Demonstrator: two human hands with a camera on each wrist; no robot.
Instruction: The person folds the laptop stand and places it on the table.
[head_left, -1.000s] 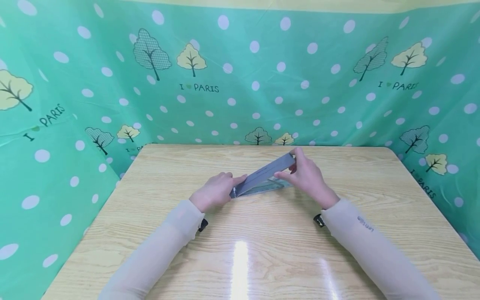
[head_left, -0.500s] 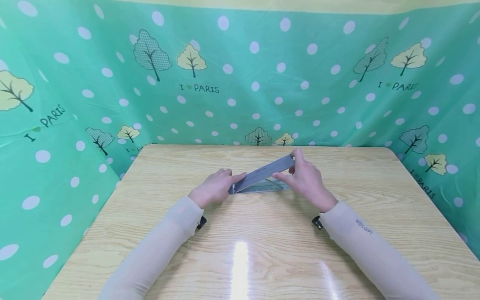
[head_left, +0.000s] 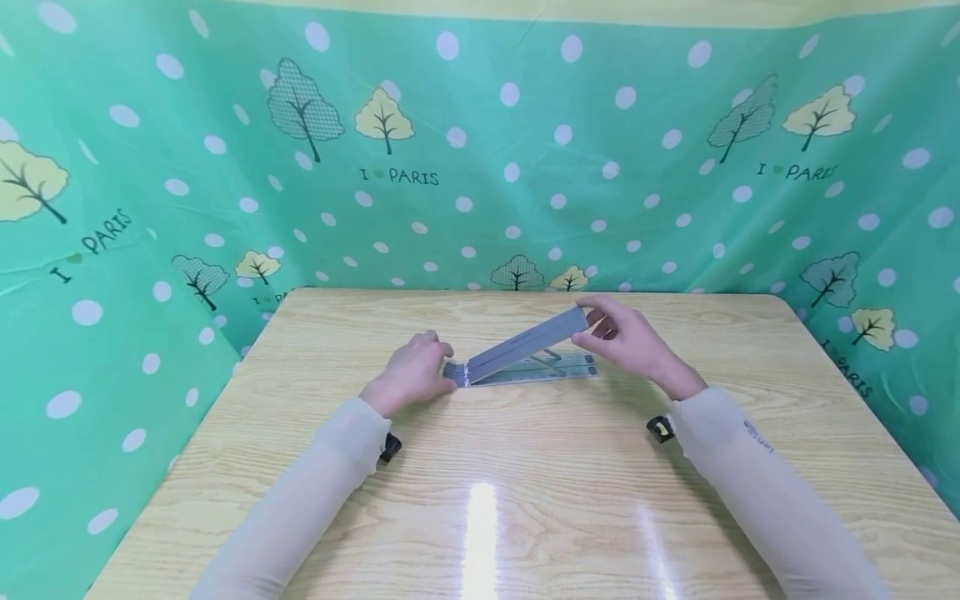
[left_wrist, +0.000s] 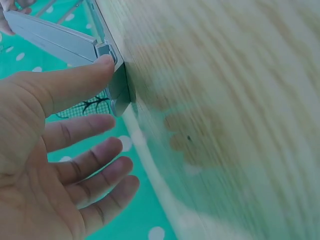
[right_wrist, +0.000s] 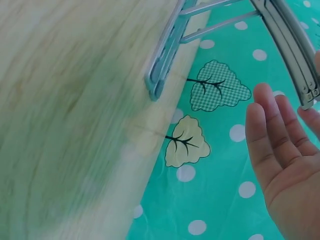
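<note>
A grey folding stand [head_left: 527, 343] is lying across the far middle of the bench [head_left: 540, 517], its hinged end pointing to the person's left. Its flat base [head_left: 581, 367] is resting on the wood, while its long upper panel [head_left: 528, 342] is rising at a slant toward the right. Two thin struts [right_wrist: 220, 27] are spanning the gap between them.

The left hand [head_left: 411, 372] is reaching to the hinged end, its thumb touching the small end block [head_left: 454, 374]; its grip is hanging loose and well spread, with the other fingers extending freely below in the left wrist view. The right hand [head_left: 632, 340] is holding the raised end of the panel, its grip closing on the edges between thumb and index finger; the remaining three fingers are reaching out free.

Pale sleeves [head_left: 300, 500] are covering both forearms, and a small black device is showing at each wrist. Behind the bench, a green cloth [head_left: 480, 108] with white dots and printed trees is hanging.
</note>
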